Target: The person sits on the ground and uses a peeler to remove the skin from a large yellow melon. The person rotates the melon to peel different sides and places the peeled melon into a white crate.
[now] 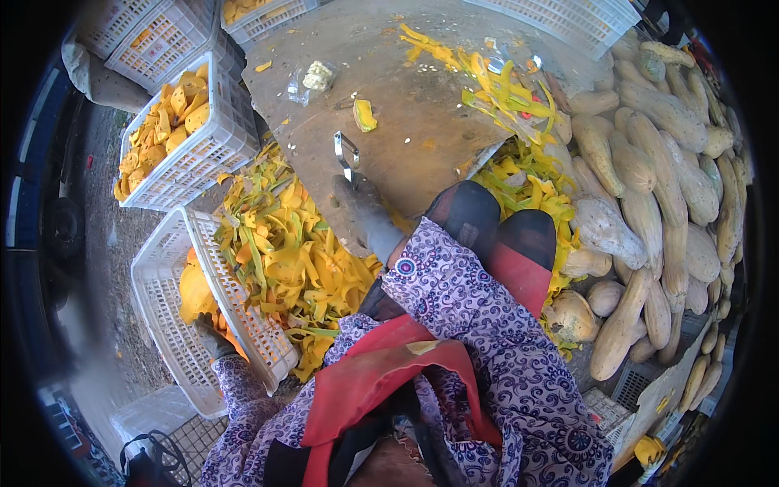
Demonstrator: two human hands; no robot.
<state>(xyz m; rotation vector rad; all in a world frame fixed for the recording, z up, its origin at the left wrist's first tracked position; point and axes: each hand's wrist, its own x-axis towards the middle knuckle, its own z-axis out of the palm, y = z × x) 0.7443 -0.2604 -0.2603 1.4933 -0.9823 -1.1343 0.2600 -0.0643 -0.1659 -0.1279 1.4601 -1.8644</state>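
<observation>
My right hand (363,210), in a dark glove, grips a metal peeler (347,155) over the worn board (304,158). The peeler's blade end points away from me, and its handle is hidden in the glove. My left hand (214,338), also gloved, reaches into a tilted white plastic crate (159,304) at my left side. Its fingers are at the lower end of a peeled orange squash piece (196,289); whether they grasp it cannot be made out. A small squash chunk with green-yellow edges (364,115) lies on the board beyond the peeler.
Yellow-green peelings (286,243) are heaped between the crate and board, with more peelings (529,182) by my knees. Unpeeled tan squashes (645,158) pile up on the right. Another crate (195,164) holds peeled pieces. A clear plastic wrapper (297,88) lies on the board.
</observation>
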